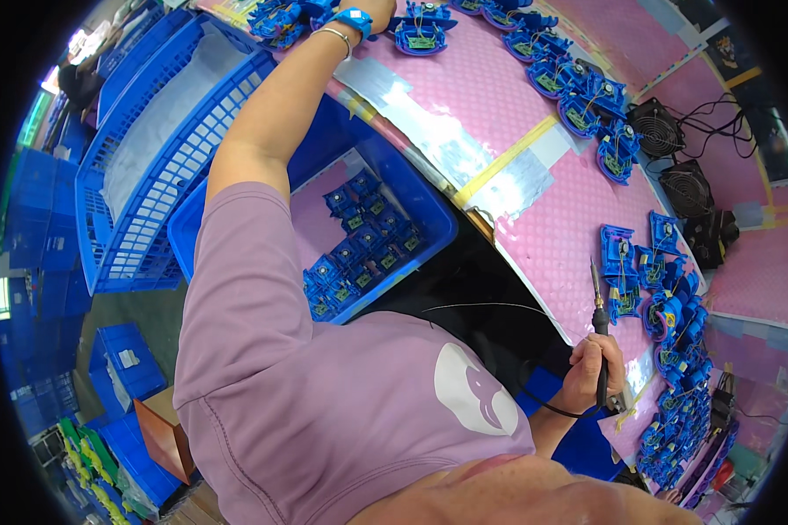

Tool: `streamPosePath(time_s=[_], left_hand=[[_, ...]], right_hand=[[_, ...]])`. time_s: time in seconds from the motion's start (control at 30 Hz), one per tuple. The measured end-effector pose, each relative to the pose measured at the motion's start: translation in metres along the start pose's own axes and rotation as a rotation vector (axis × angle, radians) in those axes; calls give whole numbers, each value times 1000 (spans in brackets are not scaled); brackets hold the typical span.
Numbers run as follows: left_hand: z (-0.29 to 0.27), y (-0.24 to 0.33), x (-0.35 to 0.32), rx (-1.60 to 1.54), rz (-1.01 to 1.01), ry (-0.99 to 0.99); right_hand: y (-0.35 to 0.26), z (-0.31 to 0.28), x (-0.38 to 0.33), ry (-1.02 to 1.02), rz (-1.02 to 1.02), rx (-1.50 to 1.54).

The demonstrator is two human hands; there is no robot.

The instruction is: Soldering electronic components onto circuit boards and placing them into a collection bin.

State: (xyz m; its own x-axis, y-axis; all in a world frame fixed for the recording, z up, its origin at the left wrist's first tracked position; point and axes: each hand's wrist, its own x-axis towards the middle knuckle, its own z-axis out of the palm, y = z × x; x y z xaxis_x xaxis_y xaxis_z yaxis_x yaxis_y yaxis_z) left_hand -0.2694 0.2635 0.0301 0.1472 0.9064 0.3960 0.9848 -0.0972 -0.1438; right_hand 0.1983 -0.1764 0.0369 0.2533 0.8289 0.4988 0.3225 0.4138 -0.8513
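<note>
My right hand (594, 366) is closed around the dark handle of a soldering iron (599, 319), its metal tip pointing up. Close to that tip, on the pink padded table (464, 96), sit blue plastic housings (617, 249) with small circuit boards and thin wires. A thin silvery wire (486, 305) stretches across the gap between my shirt and the table. At the top edge, my left hand (372, 12) reaches far out; its fingers are cut off by the picture. Beside it are a blue housing with a green board (420, 37) and a cluster of similar housings (278, 24).
A blue bin (442, 229) holding several housings stands below the table edge, next to a blue slatted crate (171, 166). Rows of housings (578, 109) line the table's far side, backed by black fans (657, 127) and cables. Further housings (674, 429) are piled at right.
</note>
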Motion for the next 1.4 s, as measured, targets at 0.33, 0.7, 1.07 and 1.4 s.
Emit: streamPosePath(time_s=[0.33,0.7,1.07,1.4], left_hand=[[22,-11,10,-189,-52,-2],[-15,-16,-7,-685,250,46],[5,17,13,-68,74,156],[-10,22,24,-481,-23,-155]], right_hand=[[3,-7,-4,17,1,25],[15,-19,-6,-32,-18,7],[19,-20,-5,-8,-6,29],[19,-22,-4,-4,5,30]])
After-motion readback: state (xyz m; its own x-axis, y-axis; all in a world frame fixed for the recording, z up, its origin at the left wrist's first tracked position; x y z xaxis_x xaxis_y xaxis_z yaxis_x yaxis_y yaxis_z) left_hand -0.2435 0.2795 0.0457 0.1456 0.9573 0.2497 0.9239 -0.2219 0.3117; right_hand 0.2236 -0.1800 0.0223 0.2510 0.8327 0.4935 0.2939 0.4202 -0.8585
